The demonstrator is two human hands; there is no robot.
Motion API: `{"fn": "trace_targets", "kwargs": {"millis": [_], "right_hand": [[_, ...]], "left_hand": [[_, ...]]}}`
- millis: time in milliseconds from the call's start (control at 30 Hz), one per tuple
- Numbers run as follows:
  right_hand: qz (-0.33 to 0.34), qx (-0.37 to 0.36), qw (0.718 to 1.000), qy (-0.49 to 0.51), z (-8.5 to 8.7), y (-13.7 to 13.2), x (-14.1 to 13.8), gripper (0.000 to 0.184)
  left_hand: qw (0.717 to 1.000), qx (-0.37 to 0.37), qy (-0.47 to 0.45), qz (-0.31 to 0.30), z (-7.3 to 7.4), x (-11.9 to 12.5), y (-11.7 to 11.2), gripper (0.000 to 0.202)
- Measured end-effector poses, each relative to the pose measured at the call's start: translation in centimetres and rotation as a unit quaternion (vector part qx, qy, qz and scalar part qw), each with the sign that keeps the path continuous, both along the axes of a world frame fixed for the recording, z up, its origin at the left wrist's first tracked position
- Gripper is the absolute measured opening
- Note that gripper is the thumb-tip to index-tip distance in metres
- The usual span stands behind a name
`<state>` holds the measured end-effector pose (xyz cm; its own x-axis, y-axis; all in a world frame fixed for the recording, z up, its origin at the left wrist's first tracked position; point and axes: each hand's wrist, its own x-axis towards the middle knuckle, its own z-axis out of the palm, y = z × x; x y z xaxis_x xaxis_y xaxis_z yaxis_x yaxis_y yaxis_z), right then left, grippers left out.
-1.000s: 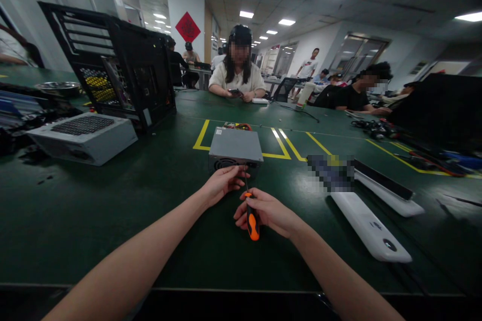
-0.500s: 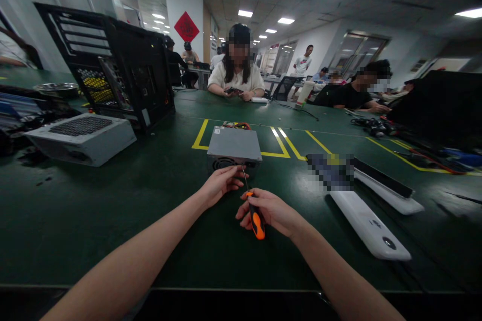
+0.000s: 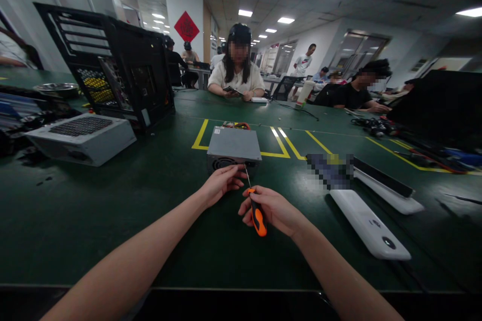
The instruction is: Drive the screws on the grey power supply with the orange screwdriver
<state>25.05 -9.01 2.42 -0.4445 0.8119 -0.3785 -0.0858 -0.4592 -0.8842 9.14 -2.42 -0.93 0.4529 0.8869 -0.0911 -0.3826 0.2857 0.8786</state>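
Observation:
A grey computer power supply (image 3: 234,143) lies on the green table in front of me, its fan grille side facing me and a bundle of wires behind it. My right hand (image 3: 277,209) is closed around the orange and black handle of a screwdriver (image 3: 259,219). The thin shaft slants up and forward to the lower right of the power supply's near face. Beside the screwdriver's tip, my left hand (image 3: 223,183) has thumb and forefinger pinched together. What lies between those fingertips, if anything, is too small to make out.
Left stand a black computer case (image 3: 141,67), a second power supply (image 3: 86,138) and a metal bowl (image 3: 58,90). To the right lie a white device (image 3: 371,225) with a round button and another white device (image 3: 389,190). A person (image 3: 237,72) sits across the table, holding a phone-like object.
The screwdriver and my right hand have shifted slightly right and up. My left hand is nearly still. The person opposite has tilted the held object.

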Motion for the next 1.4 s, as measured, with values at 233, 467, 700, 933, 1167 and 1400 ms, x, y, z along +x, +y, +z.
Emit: {"fn": "trace_targets", "kwargs": {"millis": [233, 467, 700, 933, 1167, 1400], "right_hand": [[0.004, 0.005, 1.0, -0.005, -0.05, 0.04, -0.09, 0.012], [0.003, 0.002, 1.0, -0.008, -0.1, 0.08, -0.26, 0.01], [-0.008, 0.0, 1.0, -0.012, 0.11, 0.01, -0.33, 0.009], [-0.006, 0.006, 1.0, -0.017, 0.02, 0.03, -0.24, 0.012], [-0.007, 0.009, 1.0, -0.028, 0.23, -0.04, -0.23, 0.012], [-0.008, 0.007, 1.0, -0.028, 0.2, -0.02, -0.17, 0.01]], "left_hand": [[1.0, -0.003, 0.006, 0.008, 0.16, -0.02, -0.06, 0.026], [1.0, -0.003, 0.005, 0.01, 0.27, -0.04, -0.12, 0.025], [1.0, 0.002, 0.01, 0.01, -0.01, 0.11, 0.03, 0.024], [1.0, 0.013, 0.009, 0.018, -0.1, 0.12, 0.09, 0.019], [1.0, 0.018, 0.001, 0.021, -0.07, 0.06, -0.02, 0.022], [0.999, 0.025, 0.0, 0.039, -0.09, 0.21, -0.27, 0.023]]}}
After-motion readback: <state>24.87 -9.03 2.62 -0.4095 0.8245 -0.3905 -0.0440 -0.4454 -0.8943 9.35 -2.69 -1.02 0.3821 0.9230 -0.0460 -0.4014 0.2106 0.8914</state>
